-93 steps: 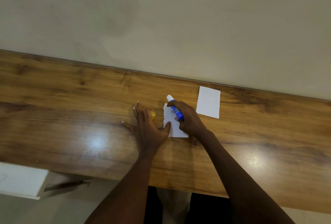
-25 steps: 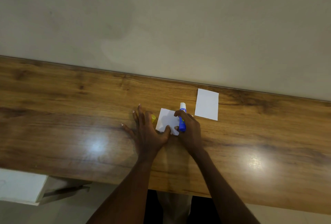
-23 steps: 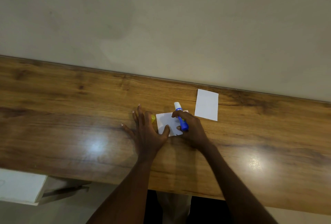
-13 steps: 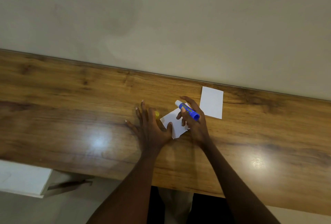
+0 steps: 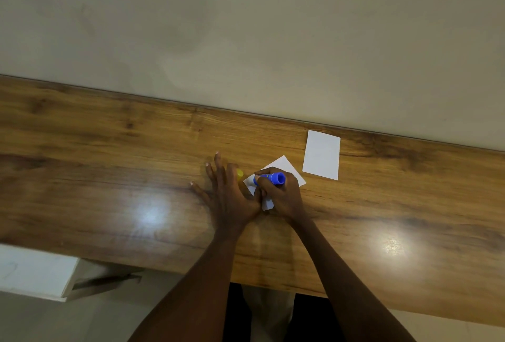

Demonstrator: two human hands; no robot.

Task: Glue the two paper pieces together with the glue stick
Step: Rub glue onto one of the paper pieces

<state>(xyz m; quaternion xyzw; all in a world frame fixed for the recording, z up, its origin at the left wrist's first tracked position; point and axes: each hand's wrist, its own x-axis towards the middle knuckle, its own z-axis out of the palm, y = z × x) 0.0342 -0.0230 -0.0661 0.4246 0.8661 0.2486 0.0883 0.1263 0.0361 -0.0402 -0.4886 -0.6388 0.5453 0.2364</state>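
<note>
While the blue glue stick (image 5: 269, 178) lies gripped in the curled right hand (image 5: 282, 195) over the near paper piece (image 5: 285, 168), the left hand (image 5: 228, 194) rests flat, fingers spread, half hiding a yellow cap (image 5: 240, 174), with the second paper piece (image 5: 321, 154) lying apart on the wooden table (image 5: 109, 166).

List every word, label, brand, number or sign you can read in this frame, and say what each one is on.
No text is readable here.
Glue stick, held in the right hand: yellowish marks on the blue barrel, too small and blurred to read.
Paper piece under the hands: its visible part is blank.
Second paper piece: blank.
Yellow cap beside the left hand: no marking visible.
</note>
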